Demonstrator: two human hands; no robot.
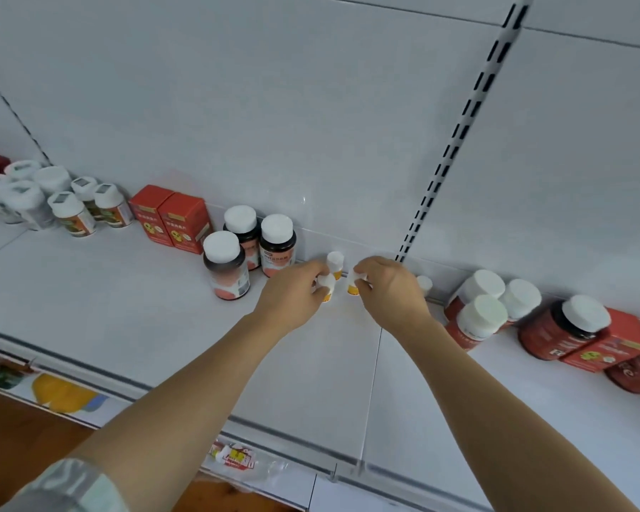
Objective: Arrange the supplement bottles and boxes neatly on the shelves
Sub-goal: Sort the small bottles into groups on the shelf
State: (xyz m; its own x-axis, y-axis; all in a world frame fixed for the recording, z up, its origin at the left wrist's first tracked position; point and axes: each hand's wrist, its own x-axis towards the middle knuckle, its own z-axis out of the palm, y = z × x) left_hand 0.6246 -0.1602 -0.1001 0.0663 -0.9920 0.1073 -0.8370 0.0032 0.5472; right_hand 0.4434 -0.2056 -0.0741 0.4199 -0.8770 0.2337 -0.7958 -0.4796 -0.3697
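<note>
Both arms reach to the back of the white shelf (134,308). My left hand (292,293) pinches a small white-capped bottle with an orange base (326,288). My right hand (388,290) grips a second small bottle of the same kind (355,284). A third small bottle (335,264) stands upright just behind them against the back panel. Another small white cap (425,284) shows right of my right hand. Three dark bottles with white caps (226,266) stand close on the left of my hands.
Two red boxes (170,223) and several white-capped bottles (71,205) stand further left. At the right lies a jumble of red bottles (481,319) and red boxes (606,345), some tipped over. A lower shelf with packets (233,456) shows below the shelf's front edge.
</note>
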